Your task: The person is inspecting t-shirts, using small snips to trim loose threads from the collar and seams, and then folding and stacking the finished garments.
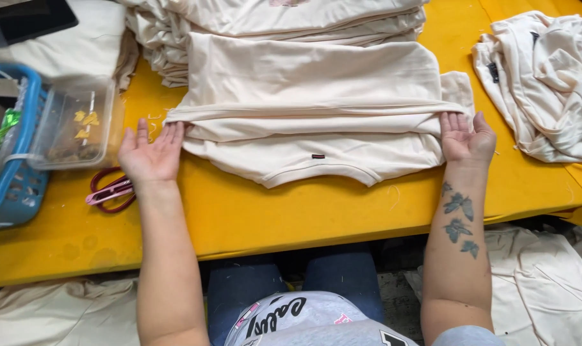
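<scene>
Cream cotton fills the middle of the yellow table [252,211]: a folded cream shirt [316,102] lies flat in front of us, its lower fold turned up toward the neckline, where a small dark rectangular label [318,156] sits just above the curved collar edge. We rest our left hand [151,152] palm up at the shirt's left edge, fingers spread and flat, the tips touching the fold and gripping nothing. Our right hand [467,138] lies the same way at the right edge, open and flat, fingertips tucked against the fold. Behind the shirt sits a stack of folded cream garments [271,25]. A loose heap of cream garments [547,83] lies to the right, well apart from our hand, with a dark tag showing. To the left stands a clear plastic box [73,125] with small yellow pieces inside, beside a blue basket [18,166]. Pink-handled scissors [111,191] lie just below our left wrist.
</scene>
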